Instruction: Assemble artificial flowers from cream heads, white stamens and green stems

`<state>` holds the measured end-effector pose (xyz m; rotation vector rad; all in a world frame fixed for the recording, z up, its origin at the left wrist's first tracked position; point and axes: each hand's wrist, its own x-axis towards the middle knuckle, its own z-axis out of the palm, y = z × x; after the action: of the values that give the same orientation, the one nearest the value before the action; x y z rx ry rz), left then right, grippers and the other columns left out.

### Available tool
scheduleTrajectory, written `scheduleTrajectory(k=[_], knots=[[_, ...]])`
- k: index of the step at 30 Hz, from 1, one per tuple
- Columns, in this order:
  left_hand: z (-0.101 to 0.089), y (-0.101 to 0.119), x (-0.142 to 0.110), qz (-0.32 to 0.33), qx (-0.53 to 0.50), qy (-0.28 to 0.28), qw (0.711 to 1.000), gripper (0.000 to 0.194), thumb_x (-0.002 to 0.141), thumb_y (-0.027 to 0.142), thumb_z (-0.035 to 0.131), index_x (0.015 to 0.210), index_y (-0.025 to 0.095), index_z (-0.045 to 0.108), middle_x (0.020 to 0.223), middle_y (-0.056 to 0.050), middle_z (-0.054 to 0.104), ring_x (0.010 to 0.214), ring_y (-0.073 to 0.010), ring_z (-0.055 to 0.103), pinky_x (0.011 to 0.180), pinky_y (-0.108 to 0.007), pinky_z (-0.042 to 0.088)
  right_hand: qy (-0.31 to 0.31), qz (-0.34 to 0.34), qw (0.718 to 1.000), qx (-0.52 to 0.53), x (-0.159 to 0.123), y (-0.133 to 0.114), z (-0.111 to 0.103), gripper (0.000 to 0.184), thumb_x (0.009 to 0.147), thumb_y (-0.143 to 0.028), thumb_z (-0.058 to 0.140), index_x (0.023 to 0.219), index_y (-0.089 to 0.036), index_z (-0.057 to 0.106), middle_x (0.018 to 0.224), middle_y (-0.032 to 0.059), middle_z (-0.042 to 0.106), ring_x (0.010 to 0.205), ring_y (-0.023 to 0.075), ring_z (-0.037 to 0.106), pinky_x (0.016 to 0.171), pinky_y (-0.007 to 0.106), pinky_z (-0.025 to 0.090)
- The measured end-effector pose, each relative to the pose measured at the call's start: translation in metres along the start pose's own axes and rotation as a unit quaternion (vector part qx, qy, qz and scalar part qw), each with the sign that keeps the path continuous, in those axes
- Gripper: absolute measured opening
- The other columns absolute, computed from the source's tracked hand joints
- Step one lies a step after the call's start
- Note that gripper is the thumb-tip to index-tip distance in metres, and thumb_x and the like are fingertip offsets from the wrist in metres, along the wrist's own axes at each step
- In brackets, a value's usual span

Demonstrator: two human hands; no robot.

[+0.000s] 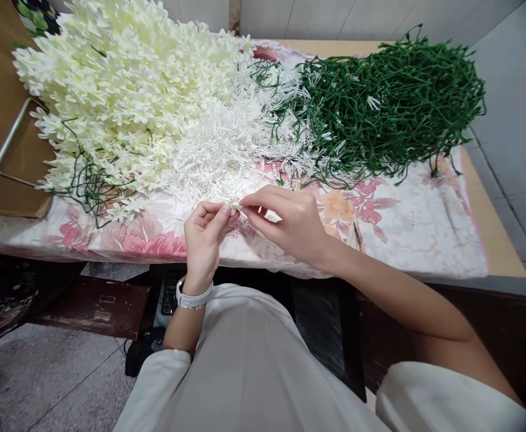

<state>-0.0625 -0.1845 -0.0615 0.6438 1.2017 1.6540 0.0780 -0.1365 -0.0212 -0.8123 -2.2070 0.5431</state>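
Observation:
Between the thumb and fingers of my left hand [206, 231] is a small artificial flower [235, 206], pale cream and partly covered by the fingertips. My right hand [290, 222] meets it from the right, thumb and forefinger pinched at the flower; whatever they grip is too small to make out. Just beyond both hands lies a pile of thin white stamens [218, 150]. Cream artificial flowers [132, 90] are heaped to the left. On the right is a tangled mound of green plastic stems [393, 108].
A floral cloth [425, 234] covers the table [499, 222]. A brown cardboard box [11, 120] with a metal handle [13, 135] stands at the left edge. Some loose green stems [89, 183] lie by the flower heap. Tiled wall [317, 21] rises behind.

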Motion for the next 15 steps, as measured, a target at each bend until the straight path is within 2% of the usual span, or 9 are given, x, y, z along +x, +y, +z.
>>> scheduleTrajectory(k=[5,10,15], knots=[[-0.001,-0.002,-0.002,0.014,0.008,0.007,1.0,0.023,0.07,0.031,0.08,0.076,0.015,0.064,0.074,0.001,0.068,0.067,-0.0073,0.066,0.069,-0.018,0.056,-0.002,-0.046,0.993,-0.108,-0.003,0.001,0.006,0.019,0.093,-0.016,0.048,0.085,-0.016,0.065,0.079,0.0065,0.069,0.07,0.0145,0.062,0.064,0.025,0.047],[-0.002,-0.002,-0.005,0.037,0.027,0.006,0.999,0.022,0.071,0.031,0.08,0.078,0.017,0.064,0.077,0.0,0.068,0.073,-0.0091,0.067,0.072,-0.02,0.057,0.041,-0.122,0.975,-0.182,-0.008,0.002,0.012,0.024,0.093,-0.011,0.046,0.078,-0.015,0.065,0.075,0.0078,0.067,0.07,0.0162,0.062,0.063,0.027,0.047],[-0.004,-0.004,-0.005,0.062,0.027,-0.021,0.998,0.013,0.077,0.026,0.075,0.081,0.018,0.066,0.081,0.0,0.07,0.077,-0.0077,0.067,0.071,-0.016,0.055,0.06,-0.14,0.961,-0.23,-0.011,-0.001,0.014,0.023,0.093,-0.011,0.047,0.078,-0.017,0.063,0.071,0.0054,0.065,0.068,0.0149,0.059,0.062,0.027,0.046]])
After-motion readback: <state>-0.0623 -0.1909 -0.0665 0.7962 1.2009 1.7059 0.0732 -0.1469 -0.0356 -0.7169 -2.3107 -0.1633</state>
